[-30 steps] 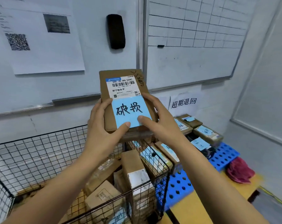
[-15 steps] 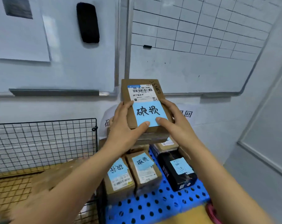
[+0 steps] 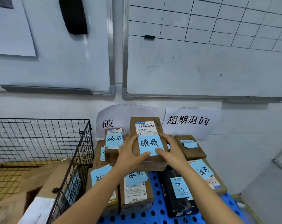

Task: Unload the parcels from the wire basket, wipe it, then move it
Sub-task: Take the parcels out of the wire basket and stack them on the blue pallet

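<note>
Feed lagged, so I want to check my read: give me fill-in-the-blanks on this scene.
1. The left hand and right hand hold one ____ between them.
2. The note on it is ____ in colour.
3. The basket stands to the ____ of the pallet.
Missing words: parcel; blue; left.

L hand (image 3: 129,156), R hand (image 3: 171,151), gripping pkg (image 3: 147,130) (blue-tagged)

I'm in some kind of parcel depot. Boxes (image 3: 138,194) with shipping labels sit on a blue pallet (image 3: 146,215), with paper signs (image 3: 188,121) and whiteboards (image 3: 201,70) on the wall.
</note>
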